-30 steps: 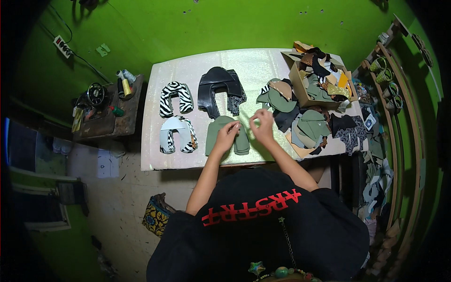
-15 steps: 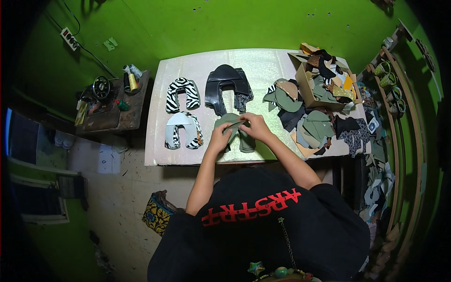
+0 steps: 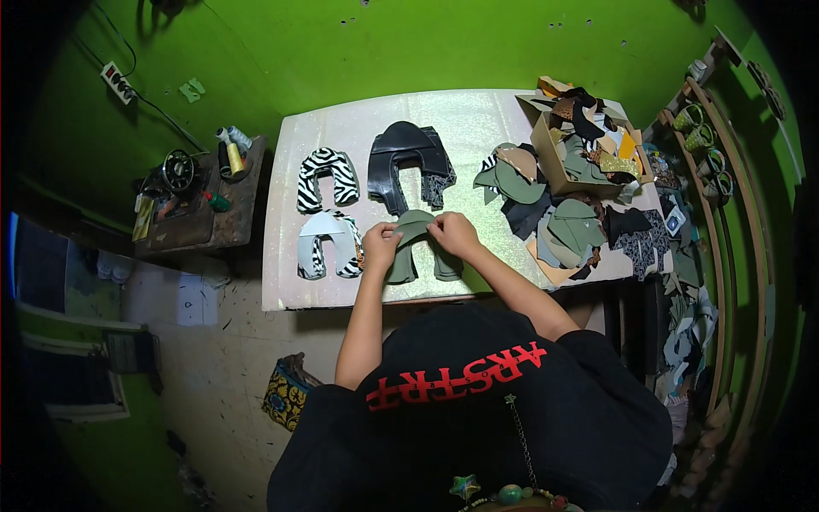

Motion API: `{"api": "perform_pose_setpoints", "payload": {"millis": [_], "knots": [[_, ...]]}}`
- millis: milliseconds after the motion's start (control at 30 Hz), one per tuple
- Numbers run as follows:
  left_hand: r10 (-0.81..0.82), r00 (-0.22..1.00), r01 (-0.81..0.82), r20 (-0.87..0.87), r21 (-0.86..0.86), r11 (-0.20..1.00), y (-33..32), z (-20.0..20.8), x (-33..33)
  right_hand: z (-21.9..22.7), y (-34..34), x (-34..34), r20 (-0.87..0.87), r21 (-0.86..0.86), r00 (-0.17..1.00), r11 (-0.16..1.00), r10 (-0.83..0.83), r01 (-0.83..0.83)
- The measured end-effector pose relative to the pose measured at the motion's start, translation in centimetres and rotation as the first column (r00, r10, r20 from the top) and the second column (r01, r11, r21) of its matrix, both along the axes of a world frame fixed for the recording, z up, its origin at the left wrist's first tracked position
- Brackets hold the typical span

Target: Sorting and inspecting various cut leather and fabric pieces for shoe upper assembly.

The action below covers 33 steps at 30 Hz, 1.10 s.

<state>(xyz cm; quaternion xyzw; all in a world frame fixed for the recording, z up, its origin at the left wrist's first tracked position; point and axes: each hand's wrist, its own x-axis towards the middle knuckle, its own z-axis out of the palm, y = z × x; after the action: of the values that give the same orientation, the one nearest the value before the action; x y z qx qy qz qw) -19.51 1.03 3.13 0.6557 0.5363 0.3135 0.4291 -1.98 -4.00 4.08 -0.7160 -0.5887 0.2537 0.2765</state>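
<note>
A stack of olive-green U-shaped cut pieces (image 3: 401,269), which look like shoe uppers, lies near the front edge of the table. Over the curved end of it rests a smaller olive-green curved piece (image 3: 415,227). My left hand (image 3: 381,247) pinches this piece at its left end. At its right end, the fingers of my right hand (image 3: 453,235) are closed on it too. Just beyond is a pile of black U-shaped pieces (image 3: 401,158). To the left lie zebra-striped U-shaped pieces (image 3: 328,177) and a similar pile topped with a pale grey piece (image 3: 322,225).
Loose green and black cut pieces (image 3: 573,230) cover the table's right side, beside a cardboard box (image 3: 546,162) overflowing with scraps. A sewing machine (image 3: 179,175) with thread cones (image 3: 234,158) stands on a wooden table at left. A wooden rack (image 3: 717,136) lines the right wall.
My hands have moved apart, the left one leftward. The small green piece, earlier lifted and folded between my fingers, now lies spread across the curved end of the stack.
</note>
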Motion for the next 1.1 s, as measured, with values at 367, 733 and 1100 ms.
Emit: {"api": "perform_pose_setpoints", "payload": {"millis": [367, 733, 1100], "knots": [[0.101, 0.993, -0.094, 0.062, -0.104, 0.990, 0.9, -1.4, 1.0, -1.9, 0.3, -0.2, 0.011, -0.041, 0.995, 0.994, -0.101, 0.102], [0.079, 0.981, -0.030, -0.176, 0.264, 0.964, 0.7, -2.1, 0.7, -2.8, 0.2, -1.1, 0.058, 0.040, 0.986, 0.988, -0.153, 0.151], [0.087, 0.921, 0.107, -0.379, 0.462, 0.881, -1.9, -1.5, 2.1, -4.0, 0.0, -0.7, -0.011, 0.113, 0.982, 0.976, -0.187, 0.187]]}}
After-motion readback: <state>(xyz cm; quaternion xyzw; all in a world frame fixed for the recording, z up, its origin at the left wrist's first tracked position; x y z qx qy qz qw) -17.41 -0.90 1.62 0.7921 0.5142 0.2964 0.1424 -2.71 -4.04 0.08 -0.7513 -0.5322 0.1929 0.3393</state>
